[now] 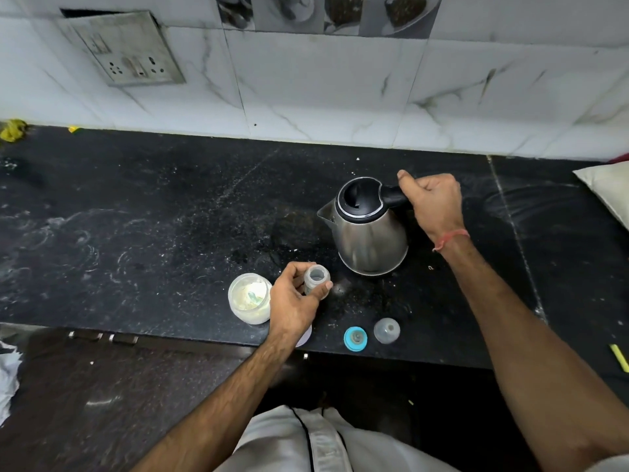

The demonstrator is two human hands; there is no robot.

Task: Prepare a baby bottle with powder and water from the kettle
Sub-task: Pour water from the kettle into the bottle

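Observation:
A small clear baby bottle stands upright and uncapped on the black counter, with my left hand wrapped around it. Just left of it sits an open white jar of powder with a scoop inside. A steel kettle with a black lid stands behind the bottle, spout pointing left. My right hand grips its black handle. The kettle rests on the counter, lid shut.
A blue teat ring and a clear dome cap lie near the counter's front edge. A white lid peeks out under my left wrist. A wall socket plate is at the back left, a pale cushion at far right.

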